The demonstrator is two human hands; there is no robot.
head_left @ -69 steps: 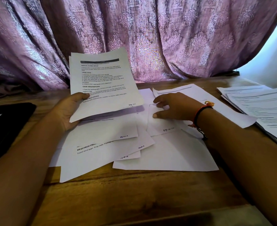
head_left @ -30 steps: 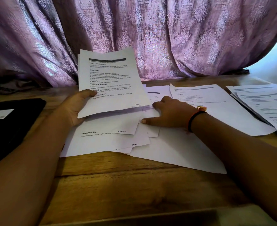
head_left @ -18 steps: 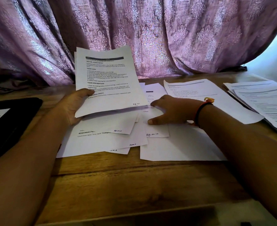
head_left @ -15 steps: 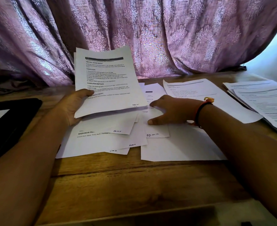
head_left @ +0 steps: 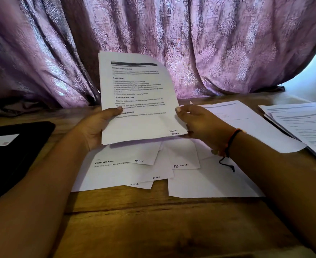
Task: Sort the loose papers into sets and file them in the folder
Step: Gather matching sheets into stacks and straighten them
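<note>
Loose papers (head_left: pixel 209 181) are lying overlapped on the wooden worktop (head_left: pixel 153 220), while a held set (head_left: pixel 134 101) is standing nearly upright above them, hiding their far edges. The left hand (head_left: pixel 95 129) and right hand (head_left: pixel 200 125) are gripping its two side edges, fingers (head_left: pixel 114 111) curled round the sheets. A black folder (head_left: pixel 14 155) is lying at the left and another stack (head_left: pixel 302 123) at the right, with a purple curtain (head_left: pixel 209 43) hanging behind.
</note>
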